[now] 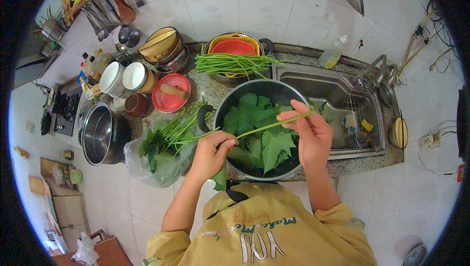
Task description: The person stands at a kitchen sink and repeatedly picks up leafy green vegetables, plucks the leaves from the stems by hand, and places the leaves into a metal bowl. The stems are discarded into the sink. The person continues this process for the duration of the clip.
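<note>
My left hand (214,152) and my right hand (308,131) hold one long green leaf stem (267,127) between them, its left end lower than its right. Both hands are closed in a pinch, the left near one end and the right near the other. A green leaf (221,178) hangs below my left hand; whether it joins the same stem I cannot tell. Under the stem stands a large dark pot (274,86) with broad green leaves (254,114) in it. Left of the pot, a clear plastic bag (159,178) holds leafy stems (178,131).
Behind the pot, bare green stems (235,64) lie across a container with colanders. A metal sink (313,82) with a faucet (378,72) and a soap bottle (333,53) is on the right. Leftward stand a red basin (161,102), bowls (111,77) and an empty pot (99,131).
</note>
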`<action>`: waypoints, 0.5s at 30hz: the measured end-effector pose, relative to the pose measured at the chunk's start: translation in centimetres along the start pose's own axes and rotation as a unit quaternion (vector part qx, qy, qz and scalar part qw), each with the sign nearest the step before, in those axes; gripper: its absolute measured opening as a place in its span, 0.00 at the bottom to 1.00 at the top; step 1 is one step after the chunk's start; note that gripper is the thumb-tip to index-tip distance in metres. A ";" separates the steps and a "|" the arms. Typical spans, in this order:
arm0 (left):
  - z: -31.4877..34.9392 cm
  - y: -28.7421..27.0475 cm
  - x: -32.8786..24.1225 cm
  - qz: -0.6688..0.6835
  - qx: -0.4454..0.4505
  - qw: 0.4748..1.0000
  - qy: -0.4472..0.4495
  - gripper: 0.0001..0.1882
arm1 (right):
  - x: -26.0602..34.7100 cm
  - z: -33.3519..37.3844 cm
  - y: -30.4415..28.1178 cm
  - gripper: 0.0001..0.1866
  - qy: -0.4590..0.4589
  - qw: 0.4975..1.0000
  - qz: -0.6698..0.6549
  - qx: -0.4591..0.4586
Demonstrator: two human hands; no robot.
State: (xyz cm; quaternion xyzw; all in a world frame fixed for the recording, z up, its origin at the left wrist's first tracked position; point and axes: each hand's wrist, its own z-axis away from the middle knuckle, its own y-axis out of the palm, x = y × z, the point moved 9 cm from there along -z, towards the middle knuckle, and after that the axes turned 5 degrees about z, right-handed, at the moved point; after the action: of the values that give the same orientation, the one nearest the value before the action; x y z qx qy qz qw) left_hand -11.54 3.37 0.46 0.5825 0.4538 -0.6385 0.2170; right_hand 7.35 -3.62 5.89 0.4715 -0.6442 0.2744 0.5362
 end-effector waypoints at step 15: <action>1.3 -0.9 -1.8 -0.037 0.005 0.997 0.071 0.06 | -1.6 -0.6 -3.0 0.08 0.041 0.993 -0.073 -0.085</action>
State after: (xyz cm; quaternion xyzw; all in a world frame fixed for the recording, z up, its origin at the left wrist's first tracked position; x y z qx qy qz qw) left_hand -12.62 2.29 2.32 0.6104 0.4855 -0.6057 0.1578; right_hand 10.25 -3.81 4.06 0.4579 -0.6069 0.1976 0.6188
